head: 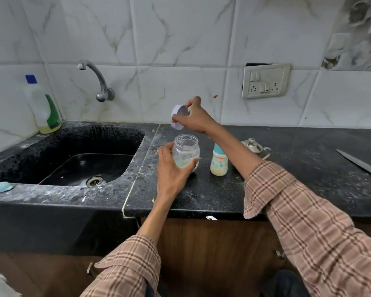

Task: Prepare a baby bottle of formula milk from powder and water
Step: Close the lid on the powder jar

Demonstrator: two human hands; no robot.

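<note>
Fingers of your left hand (169,168) curl round the clear jar (186,151), which stands open-mouthed on the black desk (298,168) just right of the sink (73,155), with a little pale powder at its bottom. Your right hand (196,118) hangs above and behind the jar, thumb and fingers clamped on the pale lilac lid (178,116), which is tilted so its hollow side faces right. The baby bottle (219,162) stands upright just beside the jar on its right, apart from it, capped in teal and holding creamy liquid; your right forearm passes over it. Behind the bottle sits a small steel pot (254,146) with a knobbed lid. A light blue scoop (1,187) lies on the sink's near left rim, well apart from the jar. A detergent bottle (43,108) stands at the sink's far left corner, below the wall tap (96,82). A knife blade (360,162) lies at the desk's right edge.
</note>
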